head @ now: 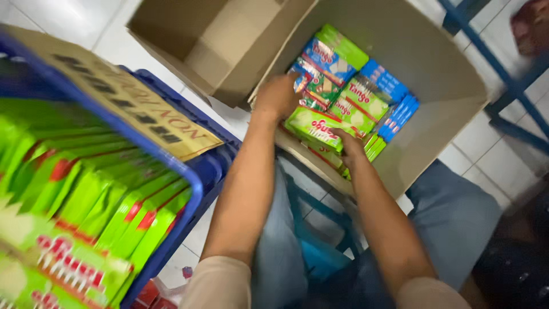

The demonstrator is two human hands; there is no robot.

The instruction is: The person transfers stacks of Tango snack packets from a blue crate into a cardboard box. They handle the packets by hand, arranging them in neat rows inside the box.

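Note:
An open cardboard box [434, 74] stands on the floor in front of me, holding green and blue snack packets. Both my arms reach down into it. My left hand [278, 96] rests on the packets at the box's left side, next to a blue packet [323, 58]. My right hand [350, 146] grips the near end of a green packet [313, 127] lying across the top of the pile. More green packets [363, 102] and blue packets [394, 97] are stacked behind it.
A blue shelf rail [197, 183] at my left carries a cardboard label strip [131, 103] and rows of green packets [86, 200]. A blue metal frame [509, 80] stands at the upper right on the white tiled floor. My knees, in blue trousers [457, 217], are below.

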